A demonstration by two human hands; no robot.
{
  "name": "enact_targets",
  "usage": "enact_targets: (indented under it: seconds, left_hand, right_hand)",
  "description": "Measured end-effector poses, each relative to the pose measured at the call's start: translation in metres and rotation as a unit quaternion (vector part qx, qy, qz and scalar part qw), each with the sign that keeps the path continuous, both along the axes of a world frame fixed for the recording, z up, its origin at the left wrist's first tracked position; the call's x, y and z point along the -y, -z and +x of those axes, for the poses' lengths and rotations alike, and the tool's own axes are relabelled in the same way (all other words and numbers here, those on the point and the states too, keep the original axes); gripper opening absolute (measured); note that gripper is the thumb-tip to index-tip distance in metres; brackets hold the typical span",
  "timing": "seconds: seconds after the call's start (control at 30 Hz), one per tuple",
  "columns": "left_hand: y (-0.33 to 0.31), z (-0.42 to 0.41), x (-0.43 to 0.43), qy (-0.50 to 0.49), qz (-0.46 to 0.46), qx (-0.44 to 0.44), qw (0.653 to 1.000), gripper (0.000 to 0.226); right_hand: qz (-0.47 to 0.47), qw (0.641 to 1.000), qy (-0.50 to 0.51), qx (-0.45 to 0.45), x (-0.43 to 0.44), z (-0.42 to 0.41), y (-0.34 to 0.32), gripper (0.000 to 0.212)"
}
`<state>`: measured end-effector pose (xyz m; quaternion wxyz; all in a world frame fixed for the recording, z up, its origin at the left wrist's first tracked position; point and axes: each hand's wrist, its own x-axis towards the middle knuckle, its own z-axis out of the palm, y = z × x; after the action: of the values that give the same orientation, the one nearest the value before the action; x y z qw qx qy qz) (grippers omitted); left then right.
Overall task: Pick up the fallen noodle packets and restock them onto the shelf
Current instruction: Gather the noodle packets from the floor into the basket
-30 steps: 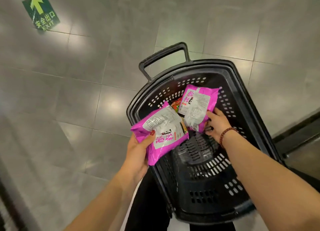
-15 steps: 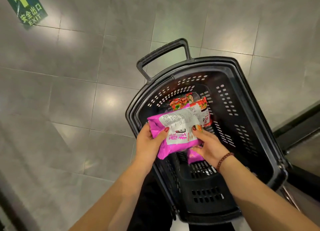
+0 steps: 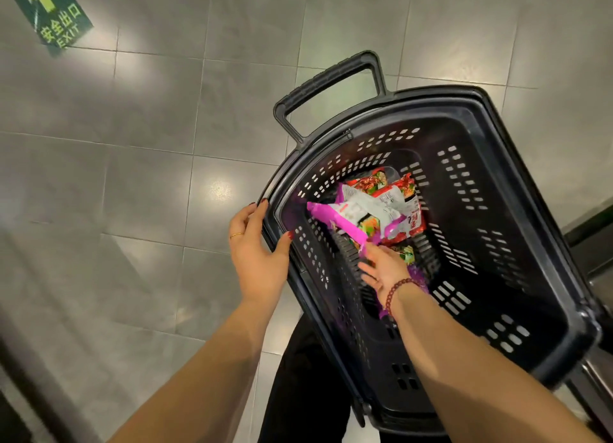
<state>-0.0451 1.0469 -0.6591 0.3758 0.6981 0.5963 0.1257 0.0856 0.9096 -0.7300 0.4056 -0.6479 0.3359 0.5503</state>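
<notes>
Head view: the pink noodle packet (image 3: pixel 348 215), held up by both hands half a second ago, now lies in the basket (image 3: pixel 481 101) atop red packets (image 3: pixel 413 207). The left hand (image 3: pixel 258 260) clasps the basket rim. The right hand (image 3: pixel 381 267) (blurred, grip cannot be told) touches the packet's end. Shelf restocking remains.

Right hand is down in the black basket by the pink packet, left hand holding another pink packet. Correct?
No. The head view shows the left hand gripping the black basket by its rim, holding no packet. The rest stands.
</notes>
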Motion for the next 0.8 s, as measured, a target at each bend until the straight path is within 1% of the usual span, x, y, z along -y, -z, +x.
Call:
enact_targets:
  seconds: [0.07, 0.13, 0.17, 0.2, 0.27, 0.33, 0.4, 0.47, 0.5, 0.57, 0.63, 0.73, 0.8]
  left_hand:
    - [0.000, -0.004, -0.002, 0.024, 0.005, -0.002, 1.000, 0.065]
    - [0.000, -0.007, -0.004, 0.035, 0.000, -0.008, 0.999, 0.066]
    - [-0.001, -0.007, -0.005, 0.039, -0.004, -0.013, 0.999, 0.066]
    - [-0.002, -0.006, -0.005, 0.045, -0.008, -0.018, 0.999, 0.066]
    - [-0.010, -0.004, -0.005, 0.063, -0.029, -0.036, 0.997, 0.065]
    - [-0.025, -0.001, -0.006, 0.102, -0.055, -0.065, 0.991, 0.063]
    - [-0.045, 0.003, -0.007, 0.170, -0.065, -0.100, 0.978, 0.061]
    - [-0.070, 0.011, -0.007, 0.249, -0.049, -0.130, 0.959, 0.059]
    - [-0.083, 0.016, -0.006, 0.289, -0.034, -0.143, 0.946, 0.060]
    - [-0.112, 0.030, -0.003, 0.371, 0.003, -0.164, 0.914, 0.063]
    - [-0.143, 0.048, 0.004, 0.461, 0.052, -0.175, 0.868, 0.064]
    - [-0.192, 0.078, 0.022, 0.588, 0.121, -0.179, 0.780, 0.063]
    - [-0.223, 0.097, 0.042, 0.648, 0.155, -0.173, 0.726, 0.064]
  right_hand:
    - [-0.022, 0.997, -0.072, -0.014, -0.003, -0.010, 0.002, 0.040]
    - [-0.017, 0.997, -0.077, -0.007, -0.003, -0.015, 0.000, 0.025]
    - [-0.010, 0.997, -0.081, 0.011, -0.002, -0.016, -0.002, 0.021]
    - [-0.005, 0.993, -0.108, 0.037, -0.001, -0.016, -0.008, 0.019]
    - [-0.002, 0.973, -0.205, 0.109, 0.002, -0.013, -0.027, 0.020]
    - [0.007, 0.928, -0.325, 0.179, 0.007, -0.004, -0.055, 0.029]
    - [0.007, 0.859, -0.441, 0.261, 0.015, 0.007, -0.085, 0.042]
    - [-0.011, 0.787, -0.519, 0.333, 0.024, 0.019, -0.121, 0.047]
    - [-0.021, 0.757, -0.542, 0.363, 0.029, 0.024, -0.140, 0.048]
    - [-0.045, 0.712, -0.568, 0.410, 0.040, 0.033, -0.181, 0.047]
    - [-0.071, 0.682, -0.572, 0.451, 0.056, 0.040, -0.222, 0.046]
    - [-0.108, 0.669, -0.546, 0.492, 0.088, 0.043, -0.275, 0.052]
    - [-0.138, 0.665, -0.531, 0.506, 0.113, 0.042, -0.309, 0.058]
